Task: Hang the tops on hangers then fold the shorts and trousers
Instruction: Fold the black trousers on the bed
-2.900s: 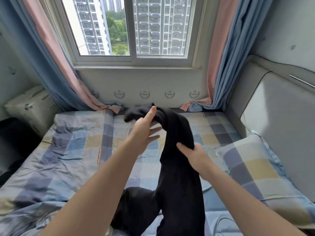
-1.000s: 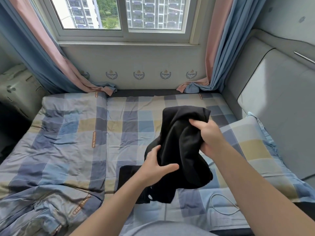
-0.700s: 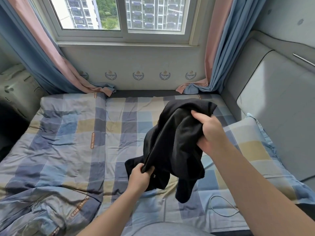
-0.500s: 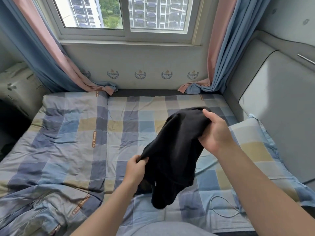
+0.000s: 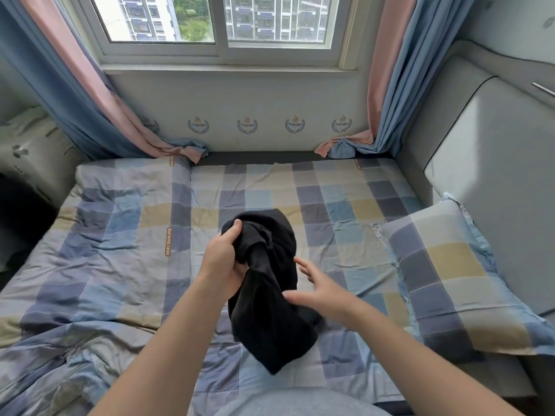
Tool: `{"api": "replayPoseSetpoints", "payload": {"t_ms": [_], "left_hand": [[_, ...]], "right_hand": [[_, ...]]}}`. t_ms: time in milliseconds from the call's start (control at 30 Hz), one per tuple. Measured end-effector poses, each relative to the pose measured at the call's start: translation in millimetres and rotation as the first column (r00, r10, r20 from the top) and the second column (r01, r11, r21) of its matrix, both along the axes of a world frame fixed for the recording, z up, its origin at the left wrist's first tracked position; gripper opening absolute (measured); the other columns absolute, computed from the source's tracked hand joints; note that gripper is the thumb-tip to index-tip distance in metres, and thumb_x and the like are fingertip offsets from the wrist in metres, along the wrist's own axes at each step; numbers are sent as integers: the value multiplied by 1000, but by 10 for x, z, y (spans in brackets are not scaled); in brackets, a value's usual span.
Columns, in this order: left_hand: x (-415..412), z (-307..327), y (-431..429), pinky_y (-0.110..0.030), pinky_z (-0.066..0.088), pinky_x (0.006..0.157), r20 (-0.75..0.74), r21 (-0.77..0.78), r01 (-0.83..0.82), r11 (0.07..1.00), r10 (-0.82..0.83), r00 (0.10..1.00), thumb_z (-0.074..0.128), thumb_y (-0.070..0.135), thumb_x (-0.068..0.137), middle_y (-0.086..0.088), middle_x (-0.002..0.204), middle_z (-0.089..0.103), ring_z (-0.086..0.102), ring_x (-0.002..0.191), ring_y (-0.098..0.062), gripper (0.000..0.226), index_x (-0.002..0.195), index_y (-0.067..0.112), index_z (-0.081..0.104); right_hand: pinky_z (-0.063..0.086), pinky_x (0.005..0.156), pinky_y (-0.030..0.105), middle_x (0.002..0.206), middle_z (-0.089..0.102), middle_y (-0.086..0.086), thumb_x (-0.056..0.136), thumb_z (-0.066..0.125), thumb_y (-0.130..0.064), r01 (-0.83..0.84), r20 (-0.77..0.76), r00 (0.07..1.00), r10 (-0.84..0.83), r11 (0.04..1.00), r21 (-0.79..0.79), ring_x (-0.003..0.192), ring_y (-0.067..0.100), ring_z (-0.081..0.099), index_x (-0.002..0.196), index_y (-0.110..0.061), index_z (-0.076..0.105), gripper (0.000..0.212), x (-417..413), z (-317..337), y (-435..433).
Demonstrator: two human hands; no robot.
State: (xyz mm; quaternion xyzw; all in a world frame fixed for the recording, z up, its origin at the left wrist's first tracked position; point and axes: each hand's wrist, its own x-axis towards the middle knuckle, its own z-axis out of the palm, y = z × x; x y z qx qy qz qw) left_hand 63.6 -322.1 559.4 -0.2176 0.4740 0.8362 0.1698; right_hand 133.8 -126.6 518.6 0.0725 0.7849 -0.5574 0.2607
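A bed (image 5: 120, 235) with a checked cover fills the view, under a window (image 5: 222, 19) flanked by blue-and-pink curtains (image 5: 90, 73). A checked pillow (image 5: 444, 274) lies at the bed's right side, against a grey headboard (image 5: 495, 175). Over the middle of the bed hangs a bunched black garment (image 5: 270, 319). The left hand (image 5: 222, 259) grips its upper part, fingers curled into the cloth. The right hand (image 5: 318, 292) is spread, holding nothing, thumb at the garment's right side.

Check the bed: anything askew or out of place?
The black garment hangs twisted and bunched from the left hand, not laid flat; the right hand is open by it. Nothing looks spilled or damaged.
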Motion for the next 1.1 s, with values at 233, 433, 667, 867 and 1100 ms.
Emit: {"api": "replayPoseSetpoints", "payload": {"t_ms": [233,433,667,867,1100], "left_hand": [[136,16,-54,-34,62,71,23,272,-40,962,35,999,56,31,101,-16,114,74,75,96,-28,38,122,0,63],[149,-154,-240,-45,61,85,26,185,-16,983,11,1000,58,31,100,-13,116,73,72,104,-31,36,125,5,62],[285,-558,-312,-33,52,73,377,-604,559,568,-414,829,58,53,95,-5,103,70,70,89,-21,48,120,12,62],[376,-562,-47,-36,50,94,100,-892,326,314,-566,818,71,61,79,3,137,45,57,116,-19,86,147,23,34],[130,-251,243,-55,17,119,-105,-984,11,178,-627,772,81,67,61,4,167,-6,3,153,-26,133,155,40,-8]], "right_hand": [[56,74,34,125,62,5,87,73,-29,137,295,942,-158,986,94,108,25,64,139,-25,41,61,-29,-315,-191],[49,76,34,101,70,20,89,65,0,367,188,899,-395,915,167,88,27,64,111,5,68,22,-224,-396,82],[42,68,30,76,62,4,97,62,-17,500,-326,837,-439,856,132,76,20,57,85,-5,69,19,-610,204,455],[47,61,9,72,70,-7,92,69,-16,285,-572,802,-173,952,112,68,-1,63,82,-19,73,11,-591,896,326],[48,82,10,90,75,-14,93,64,-4,-105,-589,765,261,953,285,90,0,68,98,-16,79,19,-517,1463,235]]}}
